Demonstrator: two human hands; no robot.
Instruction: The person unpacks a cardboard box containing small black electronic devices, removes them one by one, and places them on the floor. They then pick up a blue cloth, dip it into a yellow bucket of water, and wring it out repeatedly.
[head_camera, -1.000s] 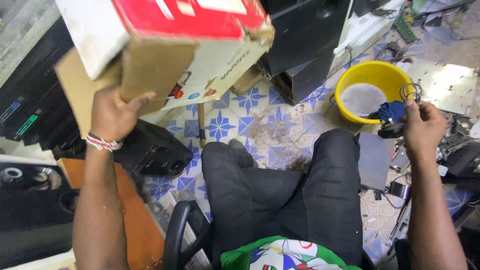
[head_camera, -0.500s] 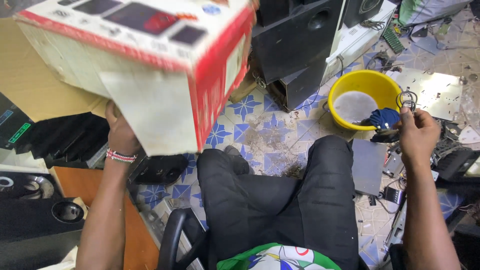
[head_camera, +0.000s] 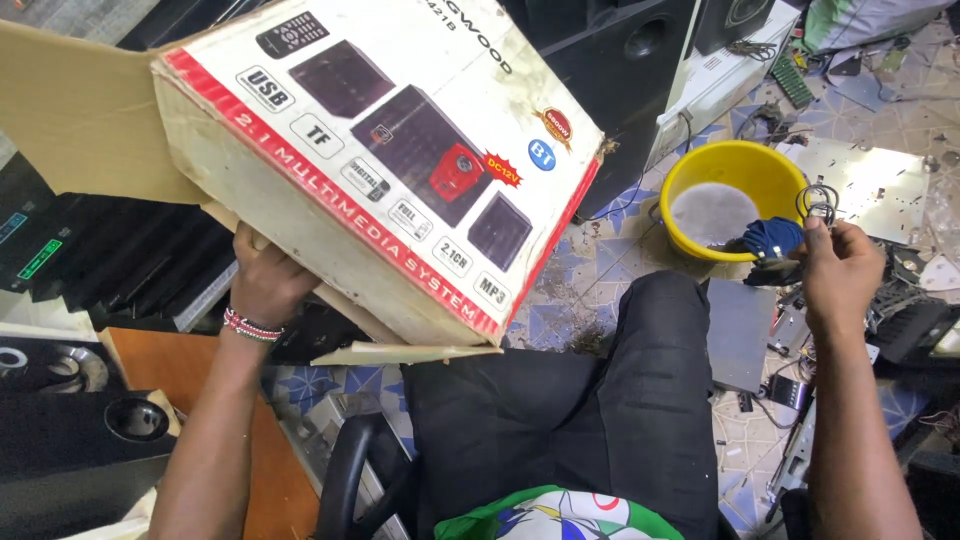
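My left hand (head_camera: 268, 280) grips the underside of a large white and red cardboard box (head_camera: 390, 170) with pictures of speakers on its top. The box is tilted, with an open brown flap (head_camera: 85, 110) at the upper left, and it hangs over my left thigh. My right hand (head_camera: 840, 270) is raised at the right and pinches a small coil of wire with a metal clip (head_camera: 818, 203). A dark blue cloth-like item (head_camera: 772, 238) lies just left of that hand, beside the yellow bucket (head_camera: 700, 170).
I sit on a chair with a black armrest (head_camera: 345, 480), in black trousers (head_camera: 560, 410). Black speaker cabinets (head_camera: 620, 60) stand behind the box. Stacked black devices (head_camera: 90, 270) and a subwoofer (head_camera: 70, 440) sit at left. Metal plates (head_camera: 880, 180), cables and parts litter the tiled floor at right.
My left hand has brought the box down and toward me, turning its printed top into view. My right hand has stayed near the bucket with the wire coil.
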